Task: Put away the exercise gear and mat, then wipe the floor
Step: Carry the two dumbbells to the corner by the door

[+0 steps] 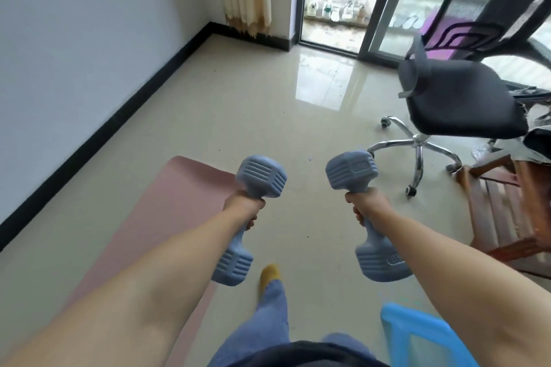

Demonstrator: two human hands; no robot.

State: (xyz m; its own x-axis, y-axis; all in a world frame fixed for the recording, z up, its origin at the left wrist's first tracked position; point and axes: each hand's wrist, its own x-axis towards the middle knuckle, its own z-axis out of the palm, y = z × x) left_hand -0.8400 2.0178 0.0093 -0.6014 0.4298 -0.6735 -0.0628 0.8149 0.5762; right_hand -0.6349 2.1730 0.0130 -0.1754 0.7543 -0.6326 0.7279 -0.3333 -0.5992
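You hold one blue-grey dumbbell in each hand, both lifted clear of the floor (298,104) in front of you. Your left hand (243,207) is curled tight round the bar of the left dumbbell (249,219), whose long axis runs from a far head at about 1 o'clock down to a near head at about 7 o'clock. Your right hand (368,204) grips the bar of the right dumbbell (365,211) the same way, though its axis leans the other way, far head at 11 o'clock, near head at 5 o'clock. So the two weights splay apart toward you and tip closer together at their far ends, without touching. The pink mat (167,211) lies flat on the floor at your 9 to 10 o'clock, its long side running away from you toward 1 o'clock, and the left dumbbell hangs over its right edge; that makes your left hand the nearer one to the mat. The office chair (459,104) stands at 2 o'clock, a wooden chair (512,211) at 3 o'clock and a light blue plastic piece (417,334) at 5 o'clock. Where the weights belong is not shown, so you will likely need to carry them off before you free a hand for the mat
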